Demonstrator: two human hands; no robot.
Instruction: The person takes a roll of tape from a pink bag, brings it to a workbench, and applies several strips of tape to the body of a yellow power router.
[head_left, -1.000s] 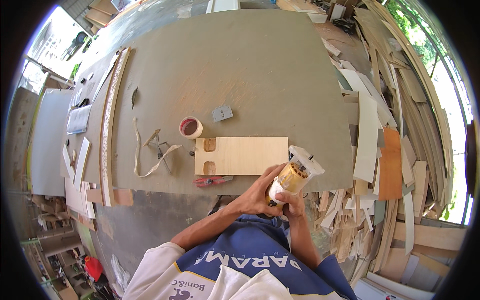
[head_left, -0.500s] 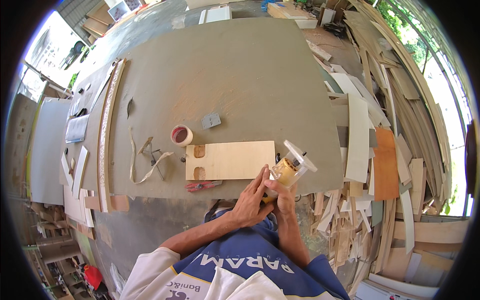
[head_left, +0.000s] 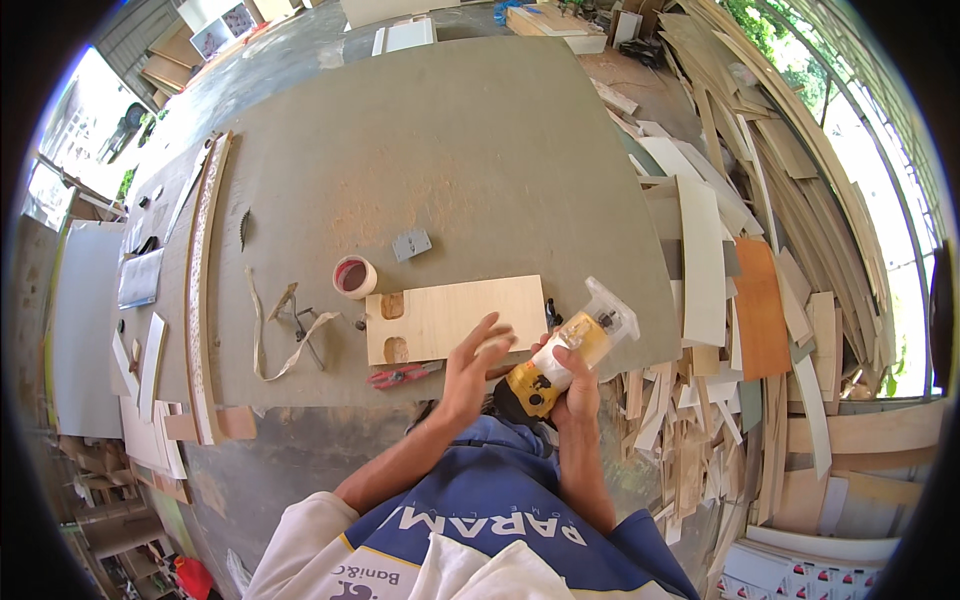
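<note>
My right hand [head_left: 577, 387] is wrapped round a yellow and black trim router [head_left: 537, 385], which lies tilted, its clear plastic base pointing up and to the right. Beside it my left hand [head_left: 470, 365] is raised with fingers apart and nothing in it, above the near edge of a pale wooden board [head_left: 455, 305]. Two rounded recesses are cut in the board's left end. Just behind that end are a roll of tape [head_left: 354, 277] and a grey metal plate [head_left: 411, 245]. Red-handled pliers [head_left: 400, 375] poke out along the board's near side.
The large grey-brown tabletop [head_left: 480, 150] carries scattered wood dust. To the left lie a clamp-like metal tool [head_left: 297, 315], a pale strap [head_left: 258, 345] and a long wooden strip [head_left: 208, 280]. Stacked offcuts [head_left: 705, 265] crowd the right side.
My left hand has come off the router and moved left, its fingers spreading. The router has turned in my right hand, showing its yellow body. The view has shifted slightly.
</note>
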